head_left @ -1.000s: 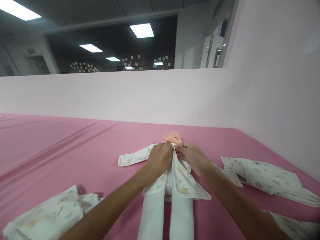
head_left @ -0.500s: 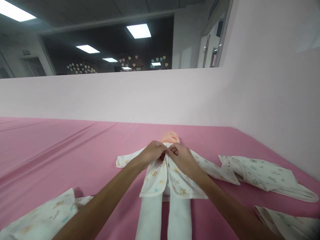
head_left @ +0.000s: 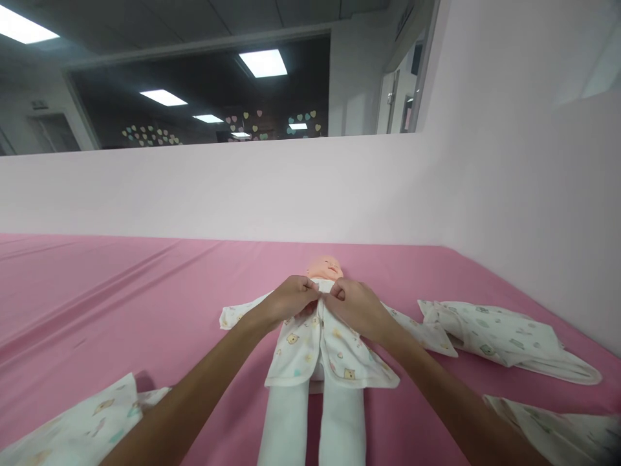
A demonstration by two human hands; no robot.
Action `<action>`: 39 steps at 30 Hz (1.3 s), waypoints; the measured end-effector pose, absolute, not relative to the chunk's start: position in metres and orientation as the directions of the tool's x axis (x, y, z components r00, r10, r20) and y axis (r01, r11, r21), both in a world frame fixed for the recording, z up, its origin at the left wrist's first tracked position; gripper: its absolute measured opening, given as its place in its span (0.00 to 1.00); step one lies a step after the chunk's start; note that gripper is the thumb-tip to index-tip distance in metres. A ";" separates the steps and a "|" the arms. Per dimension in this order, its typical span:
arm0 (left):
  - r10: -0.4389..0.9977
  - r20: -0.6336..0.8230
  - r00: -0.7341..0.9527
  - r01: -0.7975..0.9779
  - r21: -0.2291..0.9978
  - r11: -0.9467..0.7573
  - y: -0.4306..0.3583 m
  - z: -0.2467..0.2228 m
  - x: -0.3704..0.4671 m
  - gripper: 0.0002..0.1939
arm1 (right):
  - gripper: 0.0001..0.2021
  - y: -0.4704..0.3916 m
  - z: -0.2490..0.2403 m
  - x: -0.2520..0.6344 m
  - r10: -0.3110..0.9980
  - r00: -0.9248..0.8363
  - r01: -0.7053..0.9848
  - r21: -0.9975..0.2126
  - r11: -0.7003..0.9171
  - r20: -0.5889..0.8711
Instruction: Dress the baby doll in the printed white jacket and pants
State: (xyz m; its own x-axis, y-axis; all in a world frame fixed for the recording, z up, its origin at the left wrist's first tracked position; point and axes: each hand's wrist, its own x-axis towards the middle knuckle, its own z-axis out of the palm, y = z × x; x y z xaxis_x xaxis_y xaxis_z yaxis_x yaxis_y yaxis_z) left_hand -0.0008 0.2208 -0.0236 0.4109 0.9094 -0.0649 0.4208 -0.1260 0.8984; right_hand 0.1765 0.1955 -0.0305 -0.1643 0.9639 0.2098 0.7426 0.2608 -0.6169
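Observation:
A baby doll (head_left: 326, 266) lies on its back on the pink sheet (head_left: 145, 291), head away from me. It wears a white printed baby jacket (head_left: 294, 349) with its sleeves spread to both sides, and white leggings (head_left: 342, 421). At the upper chest, just below the neck, my left hand (head_left: 295, 296) pinches the jacket's left front edge. My right hand (head_left: 353, 305) pinches the opposite edge, and the fingertips of both hands nearly touch. Lower down, the two front edges lie side by side with a narrow gap at the hem. Any fastener between the fingers is hidden.
Folded printed clothing (head_left: 509, 333) lies at the right, with another printed garment (head_left: 557, 427) nearer to me. One more printed garment (head_left: 82, 421) sits at the lower left, partly behind my forearm. A white wall (head_left: 218, 194) bounds the far side, under a window (head_left: 204, 90).
Both hands stay at the jacket's neckline, with small finger shifts. The jacket's front edges have come slightly closer together. The whole view has shifted a little.

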 end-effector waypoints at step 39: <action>0.956 0.215 0.201 0.974 -0.148 -0.171 0.175 -0.005 0.005 0.07 | 0.07 0.175 -0.022 0.170 0.951 0.042 0.879 -0.464 0.111 0.306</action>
State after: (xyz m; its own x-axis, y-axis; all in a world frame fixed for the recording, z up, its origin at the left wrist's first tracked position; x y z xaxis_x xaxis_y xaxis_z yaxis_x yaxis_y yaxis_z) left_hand 0.0049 0.1748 -0.0047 0.2008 0.9558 0.2146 0.9741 -0.1714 -0.1477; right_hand 0.1700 0.1747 -0.0218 0.0420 0.9511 0.3061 0.8787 0.1107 -0.4643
